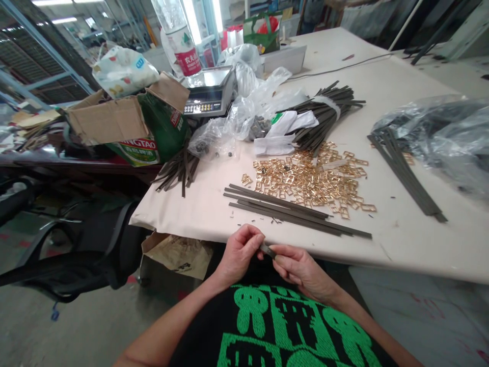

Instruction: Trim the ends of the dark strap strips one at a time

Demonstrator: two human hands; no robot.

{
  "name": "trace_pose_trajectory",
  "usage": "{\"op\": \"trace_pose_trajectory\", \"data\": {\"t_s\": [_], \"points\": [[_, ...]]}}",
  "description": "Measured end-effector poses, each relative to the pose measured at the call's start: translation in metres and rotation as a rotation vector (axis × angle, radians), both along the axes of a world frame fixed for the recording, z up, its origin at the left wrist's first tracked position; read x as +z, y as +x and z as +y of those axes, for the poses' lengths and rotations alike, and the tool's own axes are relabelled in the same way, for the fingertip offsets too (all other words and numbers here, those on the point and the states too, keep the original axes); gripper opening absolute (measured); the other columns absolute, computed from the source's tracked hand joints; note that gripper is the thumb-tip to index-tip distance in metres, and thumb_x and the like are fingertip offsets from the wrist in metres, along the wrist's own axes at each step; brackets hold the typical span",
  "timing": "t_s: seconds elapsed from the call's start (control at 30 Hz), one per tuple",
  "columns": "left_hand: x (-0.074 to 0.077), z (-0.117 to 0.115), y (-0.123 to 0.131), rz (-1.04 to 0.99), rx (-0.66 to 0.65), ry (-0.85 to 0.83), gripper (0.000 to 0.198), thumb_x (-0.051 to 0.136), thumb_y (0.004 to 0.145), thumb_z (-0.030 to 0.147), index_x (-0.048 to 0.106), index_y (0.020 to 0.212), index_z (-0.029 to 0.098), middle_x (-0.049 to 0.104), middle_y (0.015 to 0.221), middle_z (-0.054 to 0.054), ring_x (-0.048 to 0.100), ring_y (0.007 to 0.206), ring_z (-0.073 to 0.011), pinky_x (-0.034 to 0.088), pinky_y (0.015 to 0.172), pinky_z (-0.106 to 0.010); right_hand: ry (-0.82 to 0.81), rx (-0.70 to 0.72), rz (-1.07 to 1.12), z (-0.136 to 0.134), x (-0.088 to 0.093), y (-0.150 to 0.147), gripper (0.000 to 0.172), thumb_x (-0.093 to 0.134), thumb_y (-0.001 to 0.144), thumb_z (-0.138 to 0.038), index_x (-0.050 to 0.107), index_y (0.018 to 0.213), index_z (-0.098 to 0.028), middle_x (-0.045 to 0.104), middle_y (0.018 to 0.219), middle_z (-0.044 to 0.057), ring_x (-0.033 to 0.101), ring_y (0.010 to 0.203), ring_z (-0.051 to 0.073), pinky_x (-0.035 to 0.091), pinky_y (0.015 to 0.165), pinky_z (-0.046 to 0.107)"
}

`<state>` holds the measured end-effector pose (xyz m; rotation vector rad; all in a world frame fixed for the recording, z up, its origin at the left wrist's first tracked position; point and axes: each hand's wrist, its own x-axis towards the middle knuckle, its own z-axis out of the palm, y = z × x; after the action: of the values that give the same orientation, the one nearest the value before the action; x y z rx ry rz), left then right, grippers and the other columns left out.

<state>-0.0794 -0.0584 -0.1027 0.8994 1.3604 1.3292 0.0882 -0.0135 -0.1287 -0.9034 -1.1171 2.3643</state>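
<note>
Strap piece [268, 250]: small, dark and flat; up in the air between both hands, on the near side of the gold buckles, just off the edge of the surface.
Left hand [240, 252]: fingers curled and pressed together, pinching the left end of the strap piece; near side of the gold buckles, a bit to their left.
Right hand [296, 265]: fingers bent, thumb and fingertips pinching the right end of the strap piece; straight in front of the gold buckles, on the near side.
Gold buckles [309, 181]: big loose heap of shiny little frames, spread flat.
Surface [401, 234]: white, under the gold buckles.
Loose strips [290, 211]: long and dark, side by side, just beside the gold buckles, between them and the hands.
Tied bundle [324, 114]: dark strips with a white band, behind the gold buckles, tips reaching the heap.
White cloth [284, 132]: behind the gold buckles, against the tied bundle.
Clear bags [237, 120]: crumpled, behind and left of the gold buckles.
Scale [208, 92]: further back and left of the gold buckles.
Cardboard box [126, 122]: torn open, green print, well apart to the left of the gold buckles.
More strips [405, 171]: right of the gold buckles, near a big plastic bag [446, 132].
</note>
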Motion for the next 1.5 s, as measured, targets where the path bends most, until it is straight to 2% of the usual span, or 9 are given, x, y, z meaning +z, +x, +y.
{"op": "trace_pose_trajectory", "data": {"t_s": [0.1,0.23,0.47,0.57,0.67,0.93,1.13,1.33,1.5], "points": [[0.003,-0.003,-0.006,0.361,0.136,0.18,0.01,0.073,0.078,0.027,0.066,0.073,0.02,0.062,0.075,-0.002,0.055,0.074,-0.0165,0.043,0.072,-0.027,0.004,-0.004,0.013,-0.002,-0.005,-0.002,0.036,0.074,0.075,-0.045,0.07,0.096,-0.017,0.048,0.053,-0.007,0.02,0.04,0.004,0.008,0.039,0.02],[0.008,-0.007,-0.011,0.54,0.079,0.221,0.006,0.072,0.078,0.02,0.073,0.073,0.024,0.064,0.073,-0.005,0.055,0.074,-0.0189,0.042,0.076,-0.029,0.055,-0.052,-0.03,-0.003,-0.01,-0.003,0.036,0.071,0.078,-0.043,0.07,0.102,-0.016,0.049,0.055,-0.007,0.021,0.04,0.004,0.01,0.039,0.02],[-0.001,-0.009,-0.003,0.174,0.032,0.038,0.016,0.081,0.069,0.025,0.075,0.083,0.02,0.071,0.08,-0.005,0.061,0.074,-0.0179,0.047,0.073,-0.028,0.505,-0.189,-0.172,0.0,-0.003,-0.005,0.026,0.062,0.084,-0.037,0.077,0.095,-0.019,0.054,0.057,-0.003,0.049,0.055,0.013,0.043,0.056,0.026],[-0.005,-0.005,-0.002,-0.062,0.0,-0.081,0.019,0.08,0.071,0.031,0.073,0.081,0.016,0.072,0.076,-0.005,0.062,0.069,-0.0154,0.049,0.07,-0.027,0.712,-0.212,-0.224,0.0,0.002,-0.005,0.022,0.059,0.085,-0.029,0.078,0.094,-0.021,0.058,0.059,-0.002,0.052,0.056,0.014,0.047,0.062,0.029],[-0.007,-0.004,-0.003,-0.106,-0.03,-0.131,0.022,0.078,0.072,0.033,0.073,0.082,0.014,0.071,0.072,-0.004,0.061,0.065,-0.0145,0.049,0.067,-0.026,0.824,-0.212,-0.247,0.0,0.006,-0.005,0.022,0.058,0.085,-0.025,0.078,0.094,-0.022,0.06,0.06,-0.001,0.054,0.056,0.015,0.049,0.061,0.029],[-0.008,-0.008,-0.01,0.605,-0.039,0.138,0.009,0.065,0.083,0.023,0.072,0.078,0.023,0.07,0.077,-0.005,0.06,0.073,-0.0184,0.044,0.072,-0.029,0.778,-0.178,-0.302,0.0,0.001,-0.005,0.027,0.054,0.087,-0.026,0.077,0.1,-0.02,0.057,0.059,-0.001,0.052,0.055,0.014,0.047,0.059,0.028],[-0.006,-0.005,-0.01,0.703,-0.054,0.192,0.012,0.064,0.079,0.013,0.066,0.071,0.022,0.064,0.069,-0.003,0.056,0.066,-0.0168,0.04,0.066,-0.027,0.673,-0.146,-0.306,0.0,-0.004,-0.006,0.031,0.052,0.087,-0.031,0.075,0.103,-0.015,0.054,0.058,-0.002,0.051,0.055,0.014,0.046,0.058,0.026],[-0.01,-0.005,-0.015,0.837,-0.122,0.41,0.008,0.06,0.083,0.014,0.059,0.076,0.018,0.064,0.071,-0.004,0.057,0.066,-0.015,0.043,0.062,-0.025,0.773,-0.125,-0.309,0.001,-0.002,-0.002,0.03,0.051,0.088,-0.028,0.074,0.101,-0.016,0.055,0.058,-0.002,0.051,0.054,0.013,0.045,0.056,0.025],[-0.014,-0.007,-0.019,0.85,-0.171,0.432,0.01,0.059,0.082,0.012,0.056,0.073,0.017,0.064,0.067,-0.002,0.056,0.061,-0.0125,0.041,0.059,-0.023,0.88,-0.078,-0.348,0.002,0.002,0.003,0.028,0.049,0.089,-0.025,0.075,0.098,-0.018,0.063,0.062,0.0,0.058,0.055,0.014,0.049,0.057,0.025]]}}
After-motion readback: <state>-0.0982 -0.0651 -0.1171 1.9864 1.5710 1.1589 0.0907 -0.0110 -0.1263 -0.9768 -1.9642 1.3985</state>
